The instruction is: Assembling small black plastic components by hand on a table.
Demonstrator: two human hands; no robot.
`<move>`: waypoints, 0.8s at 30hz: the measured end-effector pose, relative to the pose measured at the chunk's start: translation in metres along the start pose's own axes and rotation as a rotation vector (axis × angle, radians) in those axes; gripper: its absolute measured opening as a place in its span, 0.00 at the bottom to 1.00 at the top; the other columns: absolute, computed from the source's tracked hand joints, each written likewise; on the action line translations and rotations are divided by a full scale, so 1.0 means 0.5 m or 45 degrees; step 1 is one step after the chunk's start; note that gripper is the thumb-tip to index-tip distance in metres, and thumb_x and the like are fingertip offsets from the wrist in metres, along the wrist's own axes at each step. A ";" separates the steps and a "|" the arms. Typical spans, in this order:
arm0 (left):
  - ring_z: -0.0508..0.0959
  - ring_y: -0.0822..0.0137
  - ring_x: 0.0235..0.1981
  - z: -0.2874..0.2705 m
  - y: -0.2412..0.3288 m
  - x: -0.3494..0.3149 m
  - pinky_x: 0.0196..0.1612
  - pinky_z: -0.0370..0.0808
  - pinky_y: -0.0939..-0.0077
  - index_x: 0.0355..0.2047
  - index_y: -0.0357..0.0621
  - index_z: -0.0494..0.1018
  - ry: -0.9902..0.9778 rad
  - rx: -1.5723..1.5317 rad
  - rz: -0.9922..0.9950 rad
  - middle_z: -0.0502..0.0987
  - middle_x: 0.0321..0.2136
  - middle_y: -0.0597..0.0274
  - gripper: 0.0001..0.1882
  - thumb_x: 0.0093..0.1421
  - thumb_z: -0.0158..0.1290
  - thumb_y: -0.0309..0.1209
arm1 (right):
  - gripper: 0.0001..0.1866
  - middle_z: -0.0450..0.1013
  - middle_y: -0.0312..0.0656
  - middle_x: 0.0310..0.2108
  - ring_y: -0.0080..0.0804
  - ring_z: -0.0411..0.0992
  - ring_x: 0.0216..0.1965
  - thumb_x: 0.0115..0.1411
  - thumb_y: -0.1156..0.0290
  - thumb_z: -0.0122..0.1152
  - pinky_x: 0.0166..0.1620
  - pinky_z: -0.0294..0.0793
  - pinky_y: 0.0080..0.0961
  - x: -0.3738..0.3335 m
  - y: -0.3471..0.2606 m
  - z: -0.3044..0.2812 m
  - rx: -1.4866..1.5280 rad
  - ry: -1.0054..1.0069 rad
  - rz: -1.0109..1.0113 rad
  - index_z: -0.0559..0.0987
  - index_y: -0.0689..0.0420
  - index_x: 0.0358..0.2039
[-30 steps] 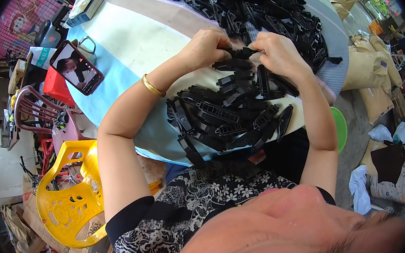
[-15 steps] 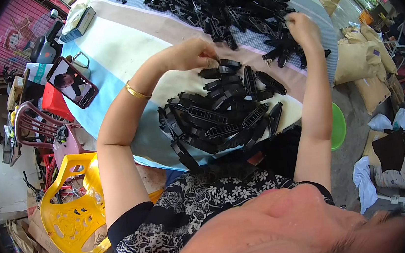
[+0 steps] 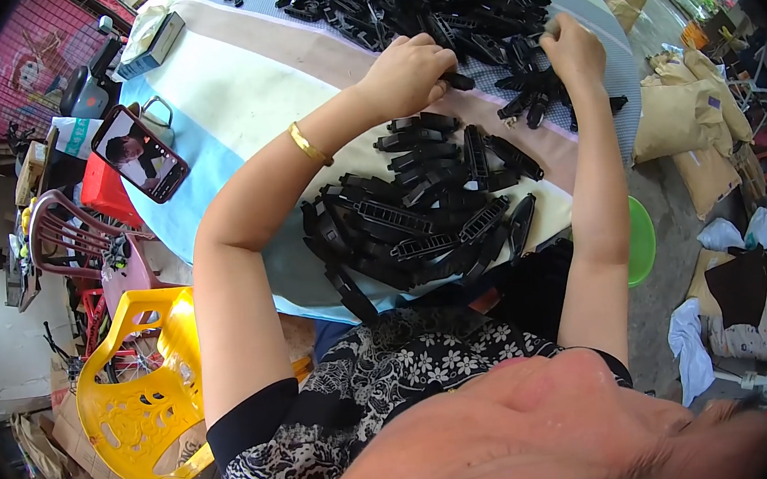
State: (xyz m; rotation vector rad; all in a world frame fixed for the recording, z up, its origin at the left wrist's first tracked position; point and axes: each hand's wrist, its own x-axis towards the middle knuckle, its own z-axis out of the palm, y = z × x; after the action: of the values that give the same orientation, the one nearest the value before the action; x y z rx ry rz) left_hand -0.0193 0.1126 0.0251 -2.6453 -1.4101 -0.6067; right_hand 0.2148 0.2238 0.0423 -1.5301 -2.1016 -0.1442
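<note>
My left hand (image 3: 408, 76), with a gold bangle at its wrist, is closed around a long black plastic part (image 3: 458, 81) whose end sticks out past the fingers. It hovers between the large heap and the nearer group. My right hand (image 3: 575, 49) is pinched at the right edge of the large heap of loose black plastic parts (image 3: 433, 0); what lies in its fingertips is too small to make out. Closer to my body, a group of assembled-looking, slotted black pieces (image 3: 395, 219) lies partly in a row, partly piled. A few loose black parts (image 3: 532, 98) rest below my right hand.
A striped cloth covers the round table (image 3: 273, 73). At its left stand a phone (image 3: 139, 155) showing a video, a mug (image 3: 156, 118) and a tissue box (image 3: 153, 44). A yellow chair (image 3: 142, 386), a green basin (image 3: 641, 240) and tan sacks (image 3: 678, 106) surround the table.
My left hand has moved away from the nearer group, up and right toward the large heap, and a black part now shows in its fingers. My right hand has barely shifted.
</note>
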 end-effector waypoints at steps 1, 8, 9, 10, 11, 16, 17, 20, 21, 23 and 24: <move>0.70 0.58 0.41 -0.007 0.008 -0.008 0.46 0.67 0.66 0.34 0.41 0.72 0.000 0.001 -0.002 0.74 0.32 0.59 0.13 0.46 0.54 0.28 | 0.06 0.75 0.47 0.27 0.47 0.74 0.32 0.49 0.68 0.56 0.37 0.73 0.38 -0.009 -0.013 -0.002 0.085 0.050 -0.111 0.76 0.53 0.29; 0.71 0.54 0.37 -0.018 -0.004 -0.074 0.43 0.69 0.65 0.35 0.40 0.73 -0.079 -0.131 -0.093 0.74 0.31 0.56 0.13 0.48 0.55 0.27 | 0.10 0.74 0.43 0.30 0.39 0.73 0.35 0.50 0.72 0.54 0.38 0.72 0.31 -0.060 -0.118 -0.006 0.478 0.249 -0.662 0.78 0.52 0.34; 0.71 0.54 0.37 -0.019 -0.008 -0.080 0.43 0.69 0.65 0.35 0.40 0.73 -0.077 -0.126 -0.100 0.74 0.31 0.56 0.13 0.48 0.55 0.27 | 0.11 0.75 0.43 0.30 0.39 0.73 0.33 0.52 0.71 0.54 0.37 0.73 0.31 -0.044 -0.097 -0.011 0.480 0.324 -0.532 0.79 0.50 0.36; 0.71 0.54 0.37 -0.016 -0.009 -0.083 0.43 0.69 0.65 0.36 0.40 0.73 -0.040 -0.173 -0.112 0.74 0.32 0.56 0.13 0.48 0.55 0.26 | 0.09 0.76 0.42 0.28 0.35 0.75 0.28 0.53 0.69 0.56 0.34 0.73 0.28 -0.025 -0.063 -0.016 0.495 0.334 -0.309 0.80 0.52 0.35; 0.71 0.53 0.37 -0.010 -0.007 -0.077 0.44 0.69 0.65 0.36 0.40 0.73 -0.003 -0.229 -0.106 0.74 0.33 0.55 0.13 0.47 0.55 0.26 | 0.10 0.77 0.41 0.25 0.28 0.75 0.24 0.53 0.67 0.58 0.31 0.73 0.24 0.001 0.001 0.005 0.693 0.397 -0.188 0.80 0.54 0.36; 0.71 0.53 0.39 0.009 0.003 -0.082 0.45 0.69 0.65 0.36 0.39 0.74 0.066 -0.184 -0.170 0.74 0.33 0.54 0.14 0.47 0.55 0.26 | 0.14 0.77 0.41 0.26 0.26 0.75 0.27 0.51 0.63 0.63 0.34 0.72 0.21 0.015 0.049 0.031 0.703 -0.027 -0.163 0.80 0.55 0.37; 0.71 0.54 0.39 0.010 0.001 -0.082 0.46 0.68 0.65 0.36 0.39 0.74 0.051 -0.164 -0.184 0.74 0.33 0.54 0.14 0.47 0.55 0.27 | 0.14 0.77 0.41 0.26 0.27 0.74 0.27 0.51 0.62 0.63 0.35 0.72 0.21 0.005 0.018 0.024 0.633 -0.158 -0.185 0.80 0.54 0.37; 0.72 0.53 0.39 0.001 -0.002 -0.088 0.45 0.69 0.64 0.36 0.39 0.75 0.083 -0.280 -0.219 0.74 0.33 0.53 0.14 0.46 0.55 0.25 | 0.17 0.73 0.45 0.40 0.39 0.73 0.42 0.48 0.68 0.61 0.45 0.71 0.30 -0.013 -0.048 0.011 0.223 -0.345 -0.342 0.79 0.53 0.41; 0.72 0.53 0.39 0.001 -0.004 -0.086 0.45 0.69 0.64 0.36 0.39 0.75 0.085 -0.287 -0.220 0.74 0.33 0.53 0.14 0.46 0.55 0.25 | 0.17 0.71 0.46 0.44 0.42 0.69 0.47 0.47 0.73 0.58 0.50 0.69 0.33 -0.012 -0.051 0.006 0.126 -0.443 -0.304 0.78 0.53 0.41; 0.72 0.51 0.39 0.000 -0.011 -0.083 0.45 0.70 0.64 0.34 0.36 0.74 0.084 -0.351 -0.245 0.74 0.32 0.51 0.14 0.44 0.54 0.22 | 0.16 0.71 0.46 0.43 0.42 0.69 0.47 0.48 0.73 0.58 0.50 0.68 0.33 -0.011 -0.069 -0.005 0.033 -0.454 -0.298 0.78 0.54 0.40; 0.73 0.52 0.38 0.000 -0.008 -0.084 0.44 0.70 0.65 0.33 0.36 0.75 0.099 -0.356 -0.262 0.74 0.32 0.51 0.13 0.43 0.53 0.22 | 0.15 0.72 0.45 0.42 0.42 0.69 0.47 0.49 0.74 0.57 0.50 0.68 0.33 -0.013 -0.075 -0.007 -0.060 -0.459 -0.286 0.78 0.55 0.40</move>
State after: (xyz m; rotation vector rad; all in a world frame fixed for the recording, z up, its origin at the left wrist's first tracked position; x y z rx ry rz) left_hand -0.0434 0.0820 0.0088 -2.6587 -1.6998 -0.9841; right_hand 0.1835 0.2039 0.0506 -1.4257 -2.5693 0.0043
